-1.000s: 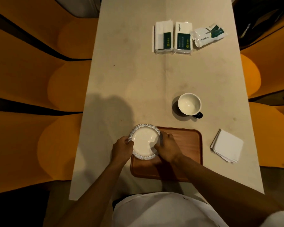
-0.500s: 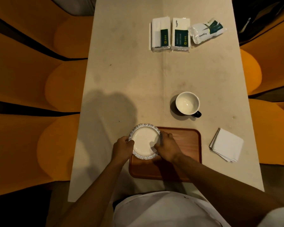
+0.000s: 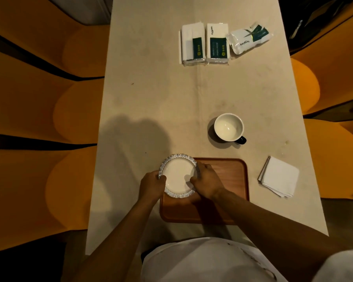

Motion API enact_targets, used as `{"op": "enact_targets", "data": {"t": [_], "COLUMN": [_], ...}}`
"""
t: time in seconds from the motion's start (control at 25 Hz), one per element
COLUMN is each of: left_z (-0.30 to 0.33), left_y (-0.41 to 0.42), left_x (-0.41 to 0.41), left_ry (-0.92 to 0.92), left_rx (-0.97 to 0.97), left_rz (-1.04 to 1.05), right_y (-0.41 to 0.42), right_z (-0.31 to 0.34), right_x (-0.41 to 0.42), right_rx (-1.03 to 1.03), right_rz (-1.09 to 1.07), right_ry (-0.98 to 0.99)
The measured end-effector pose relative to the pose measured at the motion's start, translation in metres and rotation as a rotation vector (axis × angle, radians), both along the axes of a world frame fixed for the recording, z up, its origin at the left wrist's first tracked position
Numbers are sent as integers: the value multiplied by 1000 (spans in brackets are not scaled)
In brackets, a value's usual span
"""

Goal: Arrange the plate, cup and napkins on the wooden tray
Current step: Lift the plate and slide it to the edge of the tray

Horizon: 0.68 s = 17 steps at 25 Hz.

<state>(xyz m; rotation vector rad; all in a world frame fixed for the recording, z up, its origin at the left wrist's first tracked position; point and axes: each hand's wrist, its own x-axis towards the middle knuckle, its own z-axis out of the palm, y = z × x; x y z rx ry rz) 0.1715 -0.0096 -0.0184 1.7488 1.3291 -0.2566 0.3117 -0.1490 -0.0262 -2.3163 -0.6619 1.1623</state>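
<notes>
Little has moved since the earlier frames: both hands stay clamped on the plate (image 3: pixel 176 176) at the same spot over the tray's far left corner, and only the view has drifted slightly. The left hand (image 3: pixel 152 185) grips the plate's near left edge, its fingers (image 3: pixel 161 177) curled over the patterned rim. The right hand (image 3: pixel 207 181) holds the right edge, thumb lying across the white centre and the other fingers wrapped round the rim. The plate sits partly over the wooden tray (image 3: pixel 226 180) and partly beyond its left and far edges; whether it rests on the tray or is held just above it cannot be told. The tray lies on the pale bench (image 3: pixel 151 94) close to the person's body. Beyond the tray's far right corner stands a cup (image 3: pixel 228 127), white inside, with a dark handle pointing to the near right, apart from the tray. To the right of the tray, apart from it, lies a stack of white napkins (image 3: pixel 279 176). At the far end of the bench lie three tissue packs (image 3: pixel 216 42), two side by side and one tilted to their right.
</notes>
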Motion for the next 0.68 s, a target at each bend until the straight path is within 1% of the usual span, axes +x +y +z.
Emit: {"op": "enact_targets", "data": {"t": [0.32, 0.48, 0.56, 0.68], "left_z": [-3, -5, -2, 9], "left_y": [5, 9, 9, 10], "left_x": [1, 1, 4, 29], "left_ry": [19, 40, 42, -51], "left_rx": [-28, 10, 66, 153], "left_rz": [26, -2, -34, -114], "right_y": [-1, -6, -10, -14], "right_z": [0, 2, 5, 13], "right_x": [1, 2, 3, 16], "right_rx": [-3, 21, 44, 131], "right_rz": [-1, -73, -110, -246], "right_ry": [18, 23, -2, -131]}}
